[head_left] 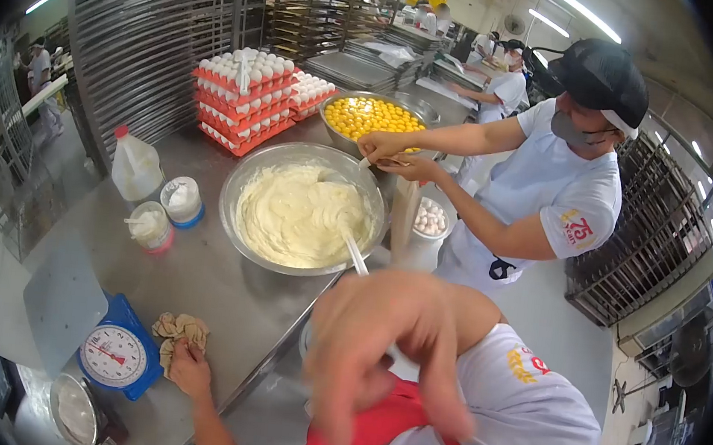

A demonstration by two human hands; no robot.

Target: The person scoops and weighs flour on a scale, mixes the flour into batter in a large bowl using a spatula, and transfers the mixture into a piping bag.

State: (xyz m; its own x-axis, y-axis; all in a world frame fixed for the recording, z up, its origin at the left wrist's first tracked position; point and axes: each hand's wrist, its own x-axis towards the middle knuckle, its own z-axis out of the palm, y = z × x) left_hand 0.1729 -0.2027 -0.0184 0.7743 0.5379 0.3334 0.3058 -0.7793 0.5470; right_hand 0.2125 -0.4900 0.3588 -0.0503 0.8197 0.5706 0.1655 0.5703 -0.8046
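Note:
On the steel table my left hand (190,368) grips a crumpled brown cloth (180,330), just right of a blue dial scale (116,354). Close to the camera hangs my right hand (393,333), slightly blurred, fingers apart and pointing down, with nothing seen in it. Beyond it stands a wide metal bowl (231,232) of pale, creamy batter (297,212). A white-handled utensil (356,252) leans in the batter near the bowl's front rim. Left of the bowl are two small tubs of white stuff, one blue-based (183,200) and one pink-based (150,227).
Stacked egg trays (244,96) and a bowl of yolks (373,119) stand behind. A co-worker (542,172) at right holds both hands near the yolks, above a bucket of eggs (431,221). A red-capped jug (136,165) and a metal container (74,410) are at left.

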